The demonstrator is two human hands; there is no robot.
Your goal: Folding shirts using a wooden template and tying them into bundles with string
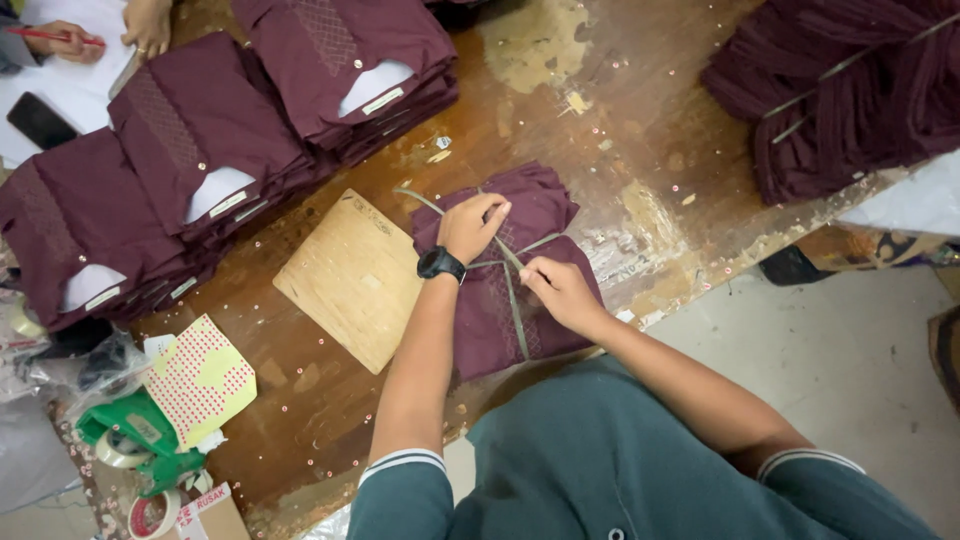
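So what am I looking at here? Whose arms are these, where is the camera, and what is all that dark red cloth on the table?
There is no machine here: the camera sits on a person's head and looks down at their own two bare hands. The left hand, with a black wristwatch, and the right hand each grip a thin pale strap crossed over a small stack of folded maroon garments. Beside it on the worn wooden table lies a light wooden board. Further left sit stacks of folded maroon shirts, and a tied maroon bundle lies top right. Another person's hands show at top left.
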